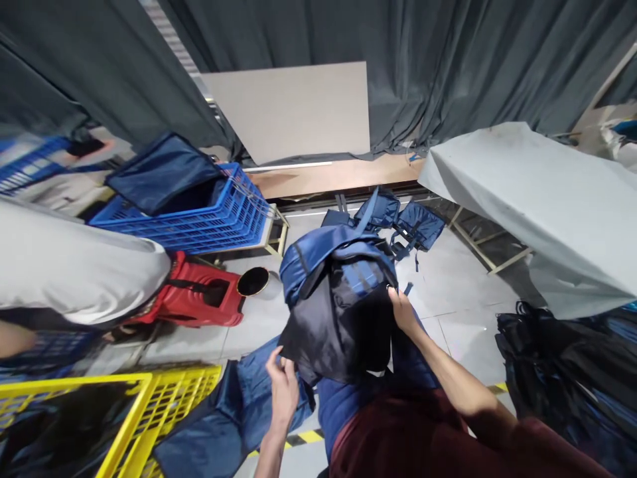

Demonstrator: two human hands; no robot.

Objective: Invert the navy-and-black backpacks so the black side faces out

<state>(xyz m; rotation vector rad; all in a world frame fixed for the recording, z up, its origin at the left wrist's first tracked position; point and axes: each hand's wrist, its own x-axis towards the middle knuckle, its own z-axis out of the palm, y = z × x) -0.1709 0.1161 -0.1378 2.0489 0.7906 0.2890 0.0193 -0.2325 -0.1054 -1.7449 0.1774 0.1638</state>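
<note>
A blue and black backpack [323,292] rests on my lap, its black lining cloth turned outward and hanging toward me. At its lower left corner my left hand [283,382] pinches the edge of the black cloth between thumb and fingers. On the other side my right hand [402,311] grips the backpack's right edge, fingers partly hidden behind the cloth. Folded blue bag pieces [231,405] lie beside my left forearm.
Yellow crate [184,385] with dark cloth stands at lower left. A blue crate [223,219], a red plastic stool [199,299], a bin [263,284] and a co-worker's white shirt [74,259] are left. Blue bags [421,222] lie ahead; dark bags [552,372] are piled right, near a covered table [537,192].
</note>
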